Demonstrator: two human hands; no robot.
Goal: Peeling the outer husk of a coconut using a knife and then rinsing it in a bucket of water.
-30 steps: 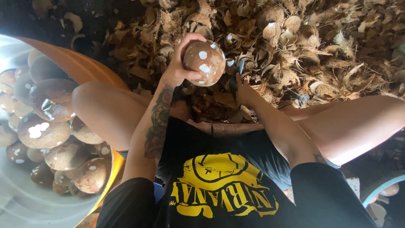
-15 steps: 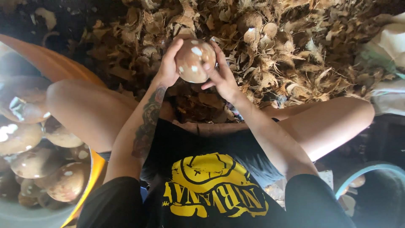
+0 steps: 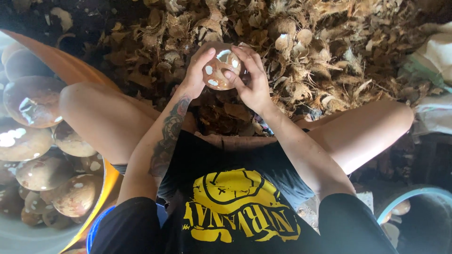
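A round brown peeled coconut [image 3: 219, 70] with white patches is held up in front of me, above a heap of dry husk. My left hand [image 3: 194, 75] grips its left side, thumb over the top. My right hand [image 3: 252, 77] wraps its right side, fingers spread across the front. Both hands touch the coconut, and part of it is hidden behind the fingers.
An orange-rimmed metal basin [image 3: 101, 186] at the left holds several peeled coconuts [image 3: 33, 101]. A wide pile of husk scraps [image 3: 329, 51] covers the ground ahead. A blue-rimmed bucket [image 3: 414, 207] stands at the lower right, and white sacks [image 3: 438, 80] lie at the right edge.
A second ago only my left hand held the coconut while my right hand was lower by the husks. My right hand has come up and closed on the coconut.
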